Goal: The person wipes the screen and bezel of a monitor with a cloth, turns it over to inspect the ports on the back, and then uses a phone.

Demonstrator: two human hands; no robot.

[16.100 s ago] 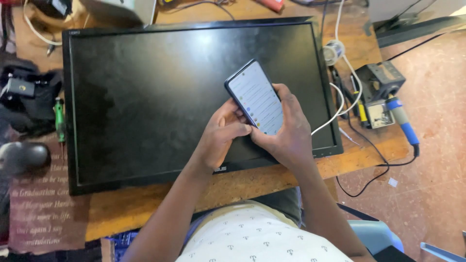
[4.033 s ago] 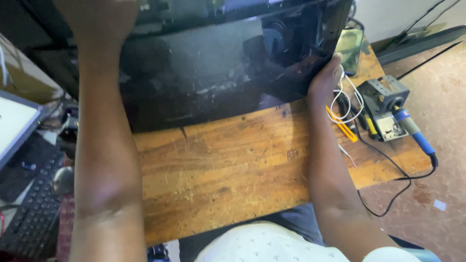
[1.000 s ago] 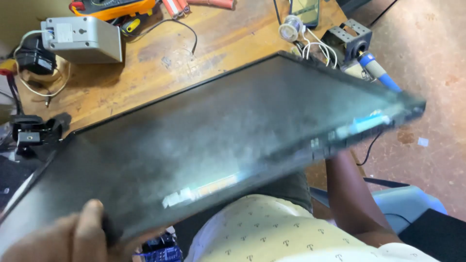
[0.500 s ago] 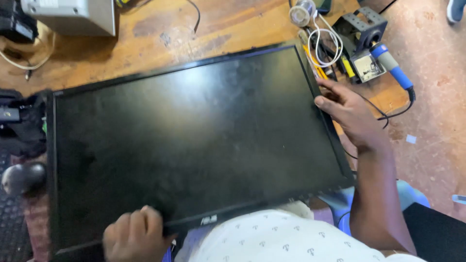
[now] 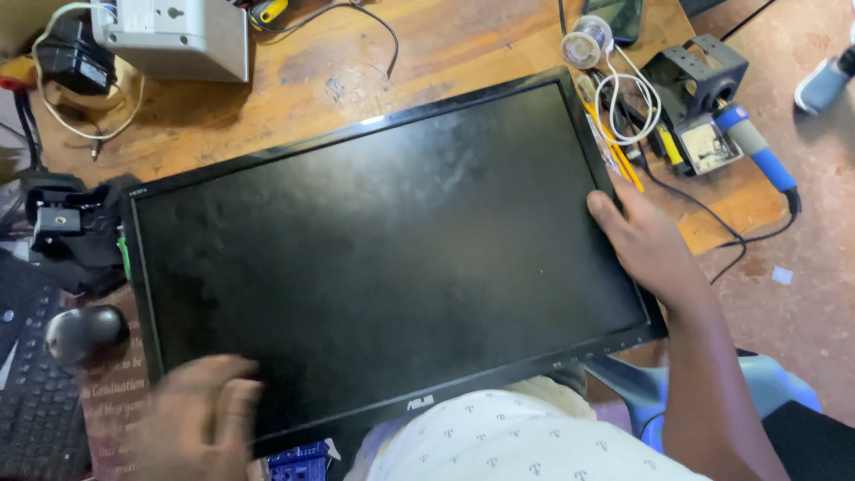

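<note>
Black monitor (image 5: 383, 267) now flatter, squarer.

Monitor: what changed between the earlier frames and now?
The monitor, tilted up off the bench a second ago, now lies flat, screen up, on the wooden bench. The phone held earlier is out of both hands. The right hand rests on the monitor's right edge; the left hand, blurred, is at its lower left corner. The soldering iron, grey box and mouse stay put.
</note>
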